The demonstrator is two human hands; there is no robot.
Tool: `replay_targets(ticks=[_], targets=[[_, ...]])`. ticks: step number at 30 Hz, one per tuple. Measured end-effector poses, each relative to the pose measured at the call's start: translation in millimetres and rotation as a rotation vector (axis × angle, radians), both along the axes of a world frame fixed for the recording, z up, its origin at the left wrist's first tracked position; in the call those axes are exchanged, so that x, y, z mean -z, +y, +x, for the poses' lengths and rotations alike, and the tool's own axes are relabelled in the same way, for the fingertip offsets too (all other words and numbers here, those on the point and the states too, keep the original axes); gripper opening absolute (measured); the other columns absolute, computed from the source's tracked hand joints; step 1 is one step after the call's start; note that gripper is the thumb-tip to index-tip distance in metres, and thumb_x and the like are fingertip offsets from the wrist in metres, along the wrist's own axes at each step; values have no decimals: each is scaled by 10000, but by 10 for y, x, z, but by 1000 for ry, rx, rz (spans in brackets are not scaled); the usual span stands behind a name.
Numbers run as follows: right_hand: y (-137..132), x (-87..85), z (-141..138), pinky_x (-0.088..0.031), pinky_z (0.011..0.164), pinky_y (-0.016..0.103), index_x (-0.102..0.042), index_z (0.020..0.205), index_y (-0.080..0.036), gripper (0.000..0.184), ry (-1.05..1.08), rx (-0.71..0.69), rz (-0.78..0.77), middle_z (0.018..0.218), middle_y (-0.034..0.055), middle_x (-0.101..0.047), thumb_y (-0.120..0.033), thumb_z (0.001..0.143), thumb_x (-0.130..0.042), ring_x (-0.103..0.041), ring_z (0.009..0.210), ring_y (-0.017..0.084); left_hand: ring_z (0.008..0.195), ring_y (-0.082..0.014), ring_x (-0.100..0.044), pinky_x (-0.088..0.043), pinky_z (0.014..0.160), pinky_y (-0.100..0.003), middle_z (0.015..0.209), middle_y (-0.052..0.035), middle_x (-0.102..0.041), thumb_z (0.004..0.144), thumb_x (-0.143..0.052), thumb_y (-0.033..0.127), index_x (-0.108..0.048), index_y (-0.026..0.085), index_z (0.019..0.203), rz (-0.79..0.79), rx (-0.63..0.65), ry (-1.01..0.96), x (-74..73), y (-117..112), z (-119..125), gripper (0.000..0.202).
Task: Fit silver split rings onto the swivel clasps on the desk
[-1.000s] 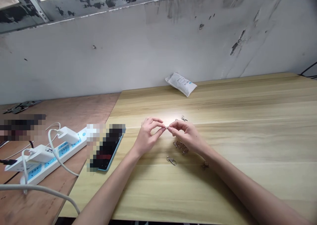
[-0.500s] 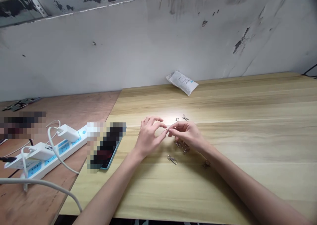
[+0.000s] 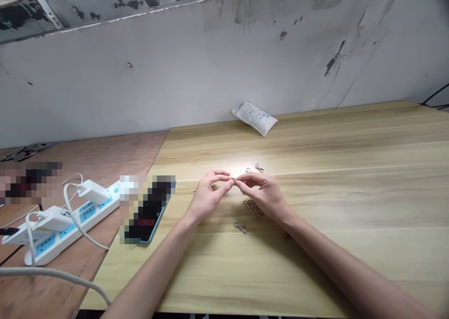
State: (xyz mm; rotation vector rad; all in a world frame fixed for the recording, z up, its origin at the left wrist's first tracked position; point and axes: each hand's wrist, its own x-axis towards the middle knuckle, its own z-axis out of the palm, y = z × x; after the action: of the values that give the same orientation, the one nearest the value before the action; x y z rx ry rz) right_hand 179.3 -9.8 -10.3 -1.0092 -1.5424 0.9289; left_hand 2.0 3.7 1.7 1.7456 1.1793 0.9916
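Observation:
My left hand (image 3: 212,196) and my right hand (image 3: 263,195) meet above the light wooden table (image 3: 315,263), pinching a tiny metal part (image 3: 234,180) between their fingertips. The fingers hide most of it, so its exact shape cannot be made out. Just below my right hand lies a tangled heap of metal clasps (image 3: 253,208). A single swivel clasp (image 3: 240,227) rests closer to me, and another metal clasp (image 3: 259,168) lies beyond my fingertips. A small metal ring (image 3: 248,170) sits beside that one.
A white plastic packet (image 3: 254,118) lies against the wall at the table's far edge. To the left, on a plywood surface (image 3: 87,155), stands a white-and-blue power strip (image 3: 70,221) with plugged-in chargers and cables. A pixelated phone (image 3: 149,211) lies on the table's left edge.
My fingertips have come closer together around the tiny metal part. The view has shifted slightly, and the clasps on the table appear unmoved.

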Motion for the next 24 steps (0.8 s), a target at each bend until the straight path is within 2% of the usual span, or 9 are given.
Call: replay_targets(ticks=[4, 13, 20, 22, 24], targets=[[0, 17, -1, -499, 559, 286, -751, 862, -234, 167, 15, 1, 7, 818, 44, -741, -374, 839, -664, -631, 648, 166, 1153, -230, -569, -523, 893, -340, 1177, -80, -612, 837, -667, 407, -764, 246, 918, -86, 50, -89, 10, 23, -17, 205], [-1, 24, -7, -479, 525, 274, -752, 860, -218, 165, 13, 1, 6, 770, 35, -728, -353, 842, -658, -603, 596, 148, 1174, -243, -561, -533, 879, -348, 1179, -84, -609, 819, -689, 395, -769, 252, 927, -109, 88, -128, 27, 47, -40, 195], [-8, 22, 5, -478, 531, 262, -742, 878, -235, 124, -168, 23, 173, 760, 19, -731, -275, 861, -626, -596, 587, 137, 1136, -249, -590, -509, 900, -376, 1161, -88, -630, 791, -709, 377, -752, 214, 831, -145, 57, -96, 0, 51, -59, 173], [-2, 37, 2, -482, 536, 258, -736, 885, -234, 134, -185, 12, 206, 749, 19, -717, -268, 873, -607, -586, 581, 131, 1146, -250, -585, -491, 929, -389, 1164, -82, -633, 796, -702, 360, -737, 211, 810, -111, 41, -42, -11, 52, -68, 153], [3, 48, -7, -492, 560, 261, -730, 889, -225, 144, -164, 3, 222, 751, 27, -698, -265, 878, -592, -589, 602, 131, 1159, -243, -570, -447, 989, -412, 1155, -67, -637, 810, -688, 326, -725, 217, 802, -10, 10, 49, -16, 44, -70, 115]])
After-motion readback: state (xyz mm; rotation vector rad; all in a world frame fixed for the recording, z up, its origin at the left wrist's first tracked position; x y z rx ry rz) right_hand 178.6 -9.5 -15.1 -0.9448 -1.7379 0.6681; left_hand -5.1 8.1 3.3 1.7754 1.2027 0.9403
